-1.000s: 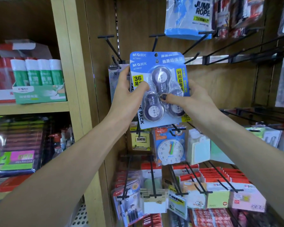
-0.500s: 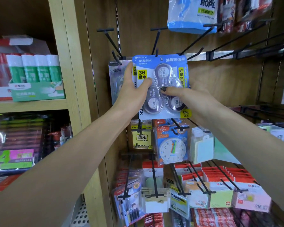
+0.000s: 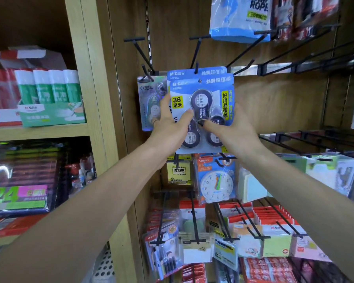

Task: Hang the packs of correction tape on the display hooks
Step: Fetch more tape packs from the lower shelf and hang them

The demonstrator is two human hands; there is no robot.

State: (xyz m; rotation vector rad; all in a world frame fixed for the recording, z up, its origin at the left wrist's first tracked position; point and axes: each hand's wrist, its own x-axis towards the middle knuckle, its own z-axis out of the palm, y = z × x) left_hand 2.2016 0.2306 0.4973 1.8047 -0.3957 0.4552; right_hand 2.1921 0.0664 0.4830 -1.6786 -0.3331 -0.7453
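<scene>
My left hand (image 3: 170,121) grips left edge of front pack (image 3: 204,111), thumb on blister, fingers behind card. Pack upright, long axis vertical, flat to back panel, straight ahead of both hands at arm's reach. Second pack (image 3: 194,72) behind, already threaded on hook (image 3: 196,67). Front pack's hang hole sits just below hook tip: must lift and push hole onto prong, I judge. My right hand (image 3: 231,131) holds lower right corner, thumb across blister. Both hands equally near.

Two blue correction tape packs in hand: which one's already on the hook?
The rear blue correction tape pack: the black display hook pokes through its top hole. The front blue correction tape pack sits lower, its hole free. Left hand and right hand hold both.
</scene>
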